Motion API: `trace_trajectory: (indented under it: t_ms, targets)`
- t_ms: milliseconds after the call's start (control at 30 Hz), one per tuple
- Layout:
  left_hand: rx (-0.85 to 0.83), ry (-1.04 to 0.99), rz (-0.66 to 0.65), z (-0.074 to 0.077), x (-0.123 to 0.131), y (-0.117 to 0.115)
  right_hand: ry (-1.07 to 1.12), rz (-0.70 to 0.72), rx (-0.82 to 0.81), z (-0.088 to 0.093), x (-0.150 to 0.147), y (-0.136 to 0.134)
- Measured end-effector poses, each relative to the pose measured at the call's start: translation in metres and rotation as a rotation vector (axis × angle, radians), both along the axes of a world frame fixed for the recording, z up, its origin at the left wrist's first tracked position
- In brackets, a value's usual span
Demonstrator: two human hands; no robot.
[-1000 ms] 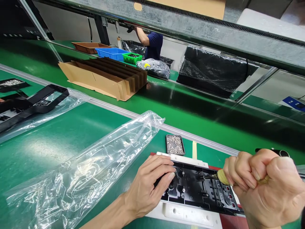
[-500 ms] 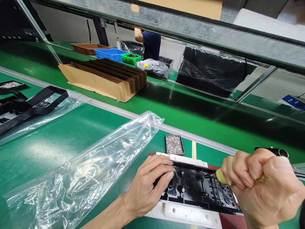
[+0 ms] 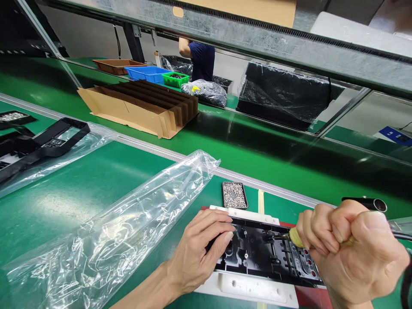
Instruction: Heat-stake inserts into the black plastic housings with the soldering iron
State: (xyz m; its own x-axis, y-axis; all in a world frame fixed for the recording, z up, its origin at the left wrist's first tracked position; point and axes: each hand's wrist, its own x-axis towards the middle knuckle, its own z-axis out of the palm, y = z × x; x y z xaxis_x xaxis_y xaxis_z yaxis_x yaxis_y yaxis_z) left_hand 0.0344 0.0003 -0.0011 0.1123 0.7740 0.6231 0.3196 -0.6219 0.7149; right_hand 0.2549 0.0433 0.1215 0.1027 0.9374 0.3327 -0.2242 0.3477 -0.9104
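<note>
The right hand [image 3: 357,253] is clenching the yellow handle of a tool [image 3: 296,238], all its visible fingers wrapping round it, and the tool's thin dark shaft is pointing down and left into the panel [image 3: 259,253]. The left hand [image 3: 206,249] is lying over the panel's left end with bent fingers, its fingertips and thumb touching the black plastic; whether it is gripping that end or only resting there, one cannot tell. The panel is lying toward the table's near right corner, its molded inner side facing up, between two white blocks, one [image 3: 254,287] running along its near edge and the other [image 3: 244,214] along its far edge. A red board [image 3: 313,298] is showing beneath, at the near block's right end. Just beyond the far block, a small tray [image 3: 223,196] is holding metal pieces [image 3: 234,197], with a strip of tape [image 3: 261,202] lying to its right. A clear bag [image 3: 112,227] is stretching from the table's [image 3: 135,171] near left corner to its far edge. Past that edge, a cardboard divider [image 3: 128,112] is sitting on the green belt [image 3: 247,143].
</note>
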Motion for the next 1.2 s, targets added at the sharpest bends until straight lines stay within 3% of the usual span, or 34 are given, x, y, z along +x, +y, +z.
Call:
trace_trajectory:
  t_ms: [1200]
  targets:
    - [0.01, 0.004, 0.008, 0.0002, 0.0012, 0.0005, 0.003, 0.016, -0.019, 0.0036, 0.0007, -0.0008]
